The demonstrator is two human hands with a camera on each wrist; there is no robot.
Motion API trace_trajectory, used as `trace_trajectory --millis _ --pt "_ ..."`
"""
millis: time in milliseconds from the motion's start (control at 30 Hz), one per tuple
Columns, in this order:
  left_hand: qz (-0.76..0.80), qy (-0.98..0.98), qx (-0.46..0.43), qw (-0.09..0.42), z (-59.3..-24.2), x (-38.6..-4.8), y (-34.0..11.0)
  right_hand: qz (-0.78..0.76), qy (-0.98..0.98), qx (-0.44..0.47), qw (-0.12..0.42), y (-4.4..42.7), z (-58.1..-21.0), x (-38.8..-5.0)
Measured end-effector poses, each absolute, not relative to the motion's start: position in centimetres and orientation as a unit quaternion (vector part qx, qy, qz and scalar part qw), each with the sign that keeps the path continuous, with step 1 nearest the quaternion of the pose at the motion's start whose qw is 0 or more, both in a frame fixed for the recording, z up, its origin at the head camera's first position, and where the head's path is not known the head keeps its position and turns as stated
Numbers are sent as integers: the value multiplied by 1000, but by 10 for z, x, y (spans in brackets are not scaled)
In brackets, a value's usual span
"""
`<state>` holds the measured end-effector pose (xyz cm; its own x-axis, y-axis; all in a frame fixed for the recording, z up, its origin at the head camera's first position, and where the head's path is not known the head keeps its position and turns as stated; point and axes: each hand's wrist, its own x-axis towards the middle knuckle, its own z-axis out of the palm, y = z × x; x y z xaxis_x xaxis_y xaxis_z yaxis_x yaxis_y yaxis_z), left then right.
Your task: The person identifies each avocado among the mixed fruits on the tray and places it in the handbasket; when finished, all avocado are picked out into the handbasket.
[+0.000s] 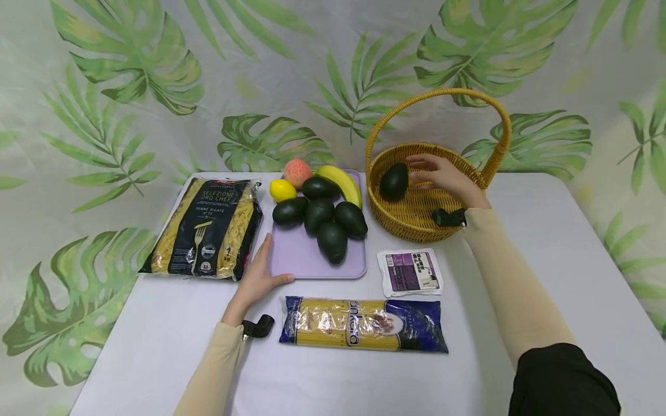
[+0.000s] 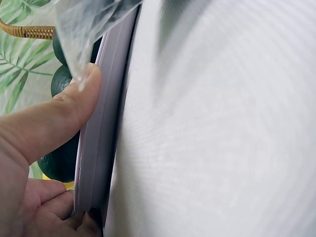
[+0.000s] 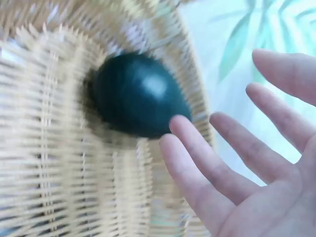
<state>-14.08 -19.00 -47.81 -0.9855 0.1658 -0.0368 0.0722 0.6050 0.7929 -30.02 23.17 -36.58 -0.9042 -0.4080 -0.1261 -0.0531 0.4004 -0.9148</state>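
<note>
My left hand (image 1: pixel 258 281) holds the near-left corner of the lilac tray (image 1: pixel 291 254), thumb at the front edge and fingers along the left side. In the left wrist view, the thumb (image 2: pixel 74 106) lies against the tray's rim. Several dark green avocados (image 1: pixel 332 242) sit on the tray with a banana (image 1: pixel 346 182), a lemon (image 1: pixel 282 189) and a peach (image 1: pixel 298 172). One more avocado (image 3: pixel 140 94) lies inside the wicker basket (image 1: pixel 400 225). My right hand (image 1: pixel 444 179) hovers over the basket with fingers spread, the tips close beside that avocado; contact is unclear.
A large bag of penne (image 1: pixel 203 231) lies left of the tray. A spaghetti packet (image 1: pixel 364 323) lies in front, with a small white-and-purple packet (image 1: pixel 411 271) behind it. The basket's tall handle (image 1: pixel 442 95) arches above the right hand. A leaf-patterned cloth hangs behind the table.
</note>
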Motion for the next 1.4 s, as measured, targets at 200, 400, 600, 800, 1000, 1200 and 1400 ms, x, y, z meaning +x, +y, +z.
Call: trace_trajectory --millis 200,400,600,800,1000,1200,1400 --pt "441 893 68 56 -477 -140 -189 -556 790 -173 189 227 -357 -278" --pt "440 894 66 56 -477 -139 -189 -537 780 -237 214 206 -354 -244" --pt "437 895 67 55 -476 -139 -189 -529 751 -290 268 181 -361 -219" --pt "436 896 65 57 -476 -139 -190 -514 738 -318 300 159 -377 -209" --pt "434 897 62 58 -475 -139 -189 -478 757 -326 304 139 -386 -208" --pt "435 897 65 53 -476 -139 -189 -438 771 -365 285 120 -395 -216" --pt "431 898 66 53 -477 -139 -190 -360 807 -403 237 98 -404 -223"
